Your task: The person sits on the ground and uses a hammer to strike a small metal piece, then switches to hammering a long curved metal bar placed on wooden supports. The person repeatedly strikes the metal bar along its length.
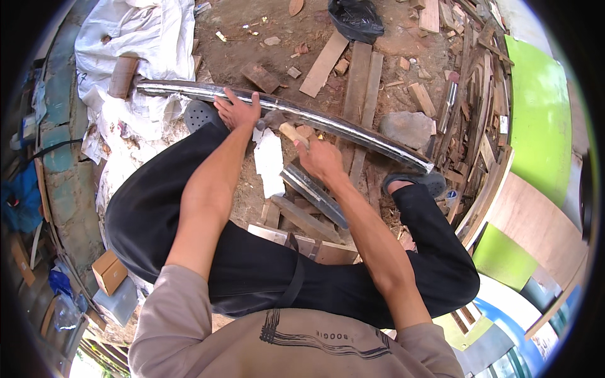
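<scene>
A long dark bar (353,127) with a silvery-white strip along it lies slantwise across the ground before me. My left hand (238,110) rests on its left half, with the fingers spread. To the right of it, my right hand (321,159) is closed round a light wooden handle (293,133) just on the near side of the bar. What tool the handle belongs to I cannot make out. A white sheet-like scrap (269,162) lies between my forearms. Below the right hand is a shorter dark bar (315,196) with a similar pale strip.
Dark planks (357,82) run beneath the bar, and a grey rock (408,130) sits at its right part. White sacking (135,44) covers the far left. Scrap wood (482,94) is piled on the right beside a green panel (539,113). A black plastic bag (356,19) lies far off.
</scene>
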A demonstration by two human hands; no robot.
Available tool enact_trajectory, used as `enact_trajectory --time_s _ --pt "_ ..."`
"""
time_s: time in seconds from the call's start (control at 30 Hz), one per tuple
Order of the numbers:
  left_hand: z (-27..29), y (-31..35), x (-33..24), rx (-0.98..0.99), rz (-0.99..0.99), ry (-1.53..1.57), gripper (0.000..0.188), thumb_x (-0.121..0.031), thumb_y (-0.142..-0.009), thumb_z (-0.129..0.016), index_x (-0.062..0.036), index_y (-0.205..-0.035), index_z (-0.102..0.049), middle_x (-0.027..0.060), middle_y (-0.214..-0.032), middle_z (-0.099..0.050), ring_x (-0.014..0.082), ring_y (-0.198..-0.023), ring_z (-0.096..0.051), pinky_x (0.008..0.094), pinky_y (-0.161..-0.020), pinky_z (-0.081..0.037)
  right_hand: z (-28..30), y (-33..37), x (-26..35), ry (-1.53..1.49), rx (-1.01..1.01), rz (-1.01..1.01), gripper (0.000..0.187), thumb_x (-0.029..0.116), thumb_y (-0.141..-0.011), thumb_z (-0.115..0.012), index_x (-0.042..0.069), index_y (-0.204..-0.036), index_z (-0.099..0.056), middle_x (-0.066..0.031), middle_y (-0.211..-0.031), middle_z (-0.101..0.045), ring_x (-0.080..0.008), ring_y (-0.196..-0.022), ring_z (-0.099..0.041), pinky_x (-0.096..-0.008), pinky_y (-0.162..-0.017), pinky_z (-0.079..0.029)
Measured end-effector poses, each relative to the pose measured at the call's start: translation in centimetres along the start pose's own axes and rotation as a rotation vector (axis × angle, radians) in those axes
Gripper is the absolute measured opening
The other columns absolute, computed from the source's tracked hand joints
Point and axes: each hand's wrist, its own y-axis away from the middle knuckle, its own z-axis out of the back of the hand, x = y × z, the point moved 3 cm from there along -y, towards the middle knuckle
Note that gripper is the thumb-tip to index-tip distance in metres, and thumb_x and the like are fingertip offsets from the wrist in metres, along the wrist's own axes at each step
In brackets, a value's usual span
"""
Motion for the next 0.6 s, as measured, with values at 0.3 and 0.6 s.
enact_trajectory --time_s 0.3,0.6 --pt "-1.3 -3.7 2.3 0.609 0.024 -0.075 0.117 -0.090 -0.075 -0.032 -0.0184 -0.151 0.022 0.0365 -0.147 0.032 0.0536 -0.137 0.027 0.0635 -0.111 0.006 2.1 -1.6 0.7 0.018 -0.013 -0.099 0.054 0.047 -0.097 -0.044 -0.003 -0.110 -0.064 -0.0263 -0.094 -0.069 -0.0428 -0.093 -0.066 -0.0495 -0.084 -0.051" --pt "-0.5 -4.3 2.0 0.744 0.041 -0.133 0.121 -0.090 -0.076 -0.030 -0.0120 -0.148 0.028 0.0390 -0.143 0.035 0.0562 -0.134 0.031 0.0657 -0.108 0.008 2.1 -0.3 0.0 0.144 -0.016 -0.111 0.053 0.047 -0.095 -0.048 -0.003 -0.106 -0.062 -0.0290 -0.089 -0.068 -0.0445 -0.089 -0.066 -0.0514 -0.080 -0.052"
